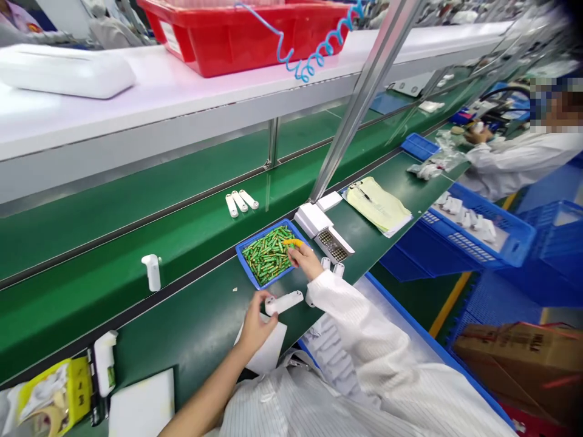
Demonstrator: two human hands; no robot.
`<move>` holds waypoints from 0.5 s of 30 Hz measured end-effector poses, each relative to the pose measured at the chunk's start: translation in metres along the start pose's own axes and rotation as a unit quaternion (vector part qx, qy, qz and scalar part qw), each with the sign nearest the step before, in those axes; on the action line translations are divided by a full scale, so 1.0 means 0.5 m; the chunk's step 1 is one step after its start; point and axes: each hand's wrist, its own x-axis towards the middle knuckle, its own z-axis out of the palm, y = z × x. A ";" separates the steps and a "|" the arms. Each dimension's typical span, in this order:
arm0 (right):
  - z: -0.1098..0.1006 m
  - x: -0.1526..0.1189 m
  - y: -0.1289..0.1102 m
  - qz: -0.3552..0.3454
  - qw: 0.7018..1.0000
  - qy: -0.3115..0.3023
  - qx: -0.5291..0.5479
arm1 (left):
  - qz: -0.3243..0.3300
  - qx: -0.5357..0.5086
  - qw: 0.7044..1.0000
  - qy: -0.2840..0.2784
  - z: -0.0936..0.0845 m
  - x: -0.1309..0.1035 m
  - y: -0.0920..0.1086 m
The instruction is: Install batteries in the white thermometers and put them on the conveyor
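My left hand (256, 325) grips one end of a long white plastic housing (289, 301) between thumb and fingers, just above the green bench. A white sheet or pad (266, 349) lies below that hand. Over the right side of a blue tray (249, 271) is my right hand (305, 260), with a yellow cover on one finger. Its fingertips are pinched together among small green batteries (268, 252) that fill the tray; whatever is between them is too small to make out. More white housings (337, 269) lie partly hidden beside my right sleeve.
Beyond the tray are a white box with a grid insert (334, 244) and yellow papers (378, 206). White parts (240, 200) rest on the green conveyor, another part (152, 273) further left. A red bin (255, 36) stands on the shelf. At right, a co-worker's sleeve (519, 155) is near blue crates (514, 237).
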 end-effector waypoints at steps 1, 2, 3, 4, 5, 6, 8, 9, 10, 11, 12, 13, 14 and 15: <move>0.009 -0.026 -0.017 -0.003 0.999 -0.021 0.027 | -0.004 -0.028 0.999 0.032 -0.025 -0.006 0.019; 0.021 -0.052 -0.034 -0.005 0.998 -0.045 0.051 | -0.008 -0.068 0.995 0.067 -0.051 -0.012 0.039; 0.035 -0.077 -0.052 -0.005 0.995 -0.069 0.071 | -0.012 -0.127 0.986 0.106 -0.076 -0.016 0.061; 0.051 -0.102 -0.070 -0.003 0.992 -0.094 0.087 | -0.016 -0.202 0.968 0.145 -0.101 -0.020 0.085; 0.068 -0.126 -0.087 0.001 0.988 -0.116 0.099 | -0.018 -0.286 0.941 0.182 -0.124 -0.024 0.110; 0.087 -0.148 -0.104 0.004 0.985 -0.134 0.108 | -0.020 -0.368 0.906 0.209 -0.144 -0.030 0.136; 0.127 -0.192 -0.135 -0.002 0.977 -0.164 0.139 | -0.017 -0.488 0.842 0.231 -0.178 -0.043 0.189; 0.147 -0.212 -0.148 -0.014 0.971 -0.178 0.156 | -0.012 -0.513 0.826 0.232 -0.191 -0.051 0.214; 0.167 -0.232 -0.159 -0.036 0.967 -0.190 0.164 | -0.008 -0.532 0.814 0.235 -0.202 -0.061 0.237; 0.186 -0.251 -0.168 -0.069 0.966 -0.195 0.156 | -0.003 -0.548 0.800 0.243 -0.211 -0.070 0.257; 0.204 -0.269 -0.175 -0.116 0.966 -0.193 0.123 | 0.002 -0.564 0.786 0.253 -0.219 -0.080 0.274; 0.221 -0.285 -0.180 -0.177 0.965 -0.182 0.065 | 0.006 -0.579 0.772 0.264 -0.227 -0.091 0.288; 0.238 -0.299 -0.184 -0.245 0.956 -0.162 -0.009 | 0.009 -0.591 0.759 0.273 -0.235 -0.101 0.299; 0.252 -0.311 -0.187 -0.314 0.935 -0.138 -0.083 | 0.014 -0.599 0.749 0.283 -0.243 -0.110 0.307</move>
